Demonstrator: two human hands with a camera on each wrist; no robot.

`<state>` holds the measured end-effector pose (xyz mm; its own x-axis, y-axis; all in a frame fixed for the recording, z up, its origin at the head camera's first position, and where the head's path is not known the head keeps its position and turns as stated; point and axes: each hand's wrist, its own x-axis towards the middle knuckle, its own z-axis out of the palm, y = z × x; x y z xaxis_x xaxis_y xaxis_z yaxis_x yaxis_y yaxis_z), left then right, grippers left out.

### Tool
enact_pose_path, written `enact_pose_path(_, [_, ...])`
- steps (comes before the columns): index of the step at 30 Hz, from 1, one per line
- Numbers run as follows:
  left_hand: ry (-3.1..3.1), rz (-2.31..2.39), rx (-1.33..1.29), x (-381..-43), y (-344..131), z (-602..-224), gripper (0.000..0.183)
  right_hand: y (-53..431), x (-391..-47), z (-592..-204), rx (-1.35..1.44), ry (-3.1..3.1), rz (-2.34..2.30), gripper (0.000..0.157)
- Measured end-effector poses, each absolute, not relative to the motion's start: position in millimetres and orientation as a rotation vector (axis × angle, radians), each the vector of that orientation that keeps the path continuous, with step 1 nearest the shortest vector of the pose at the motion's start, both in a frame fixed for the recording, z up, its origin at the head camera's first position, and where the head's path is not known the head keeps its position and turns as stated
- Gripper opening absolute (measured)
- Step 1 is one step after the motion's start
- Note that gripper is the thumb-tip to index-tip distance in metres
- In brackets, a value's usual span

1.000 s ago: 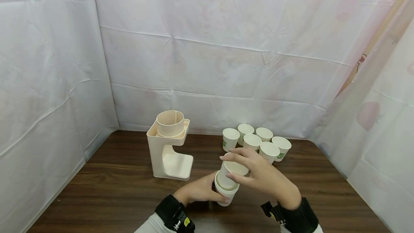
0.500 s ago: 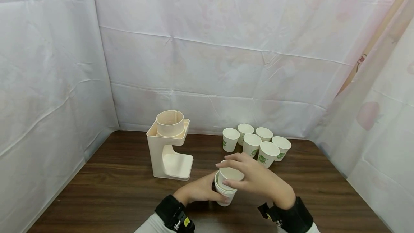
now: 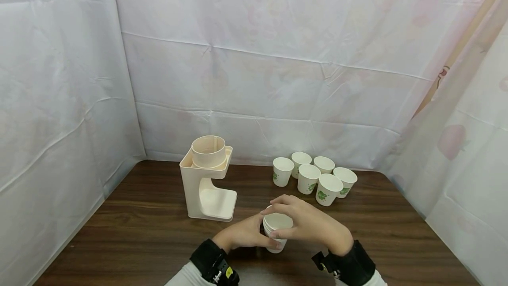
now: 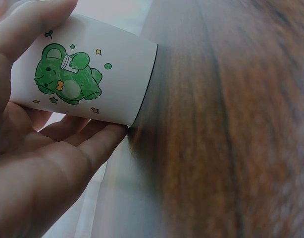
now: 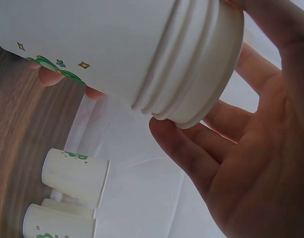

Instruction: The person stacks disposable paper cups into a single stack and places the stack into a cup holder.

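Note:
Near the front of the table, my left hand (image 3: 243, 234) grips a stack of nested white paper cups (image 5: 107, 44) by its side, keeping it upright. A green cartoon bear decorates the outer cup (image 4: 122, 69), whose base is right at the tabletop in the left wrist view. Over the stack, my right hand (image 3: 303, 224) holds the topmost cup (image 3: 279, 220) around its rim, thumb on the near side and fingers on the far side. That cup sits deep inside the others, its rim slightly proud of the rims below in the right wrist view.
Several white paper cups (image 3: 330, 189) with green prints stand in a cluster at the back right. A cream plastic stand (image 3: 192, 193) with a round holder (image 3: 208, 158) on top is left of the hands. White cloth (image 3: 254, 78) hangs behind the dark wooden table (image 3: 151, 233).
My right hand has moved down and left, lowering the topmost cup from above the stack's rims into the stack. My left hand has stayed on the stack.

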<state>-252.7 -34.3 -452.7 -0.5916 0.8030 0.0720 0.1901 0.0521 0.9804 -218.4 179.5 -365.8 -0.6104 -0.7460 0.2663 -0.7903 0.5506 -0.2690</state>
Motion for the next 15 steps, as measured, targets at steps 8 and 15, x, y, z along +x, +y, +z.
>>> enact_pose_path(8, [1.888, 1.581, 0.935, -250.0, -35.2, -451.5, 0.073, 179.8, -222.9, -370.6, 1.395, -2.615, 0.591, 0.044])
enact_pose_path(15, [1.896, 1.584, 0.922, -248.9, -35.5, -450.6, 0.075, 179.5, -224.0, -371.8, 1.404, -2.642, 0.632, 0.049])
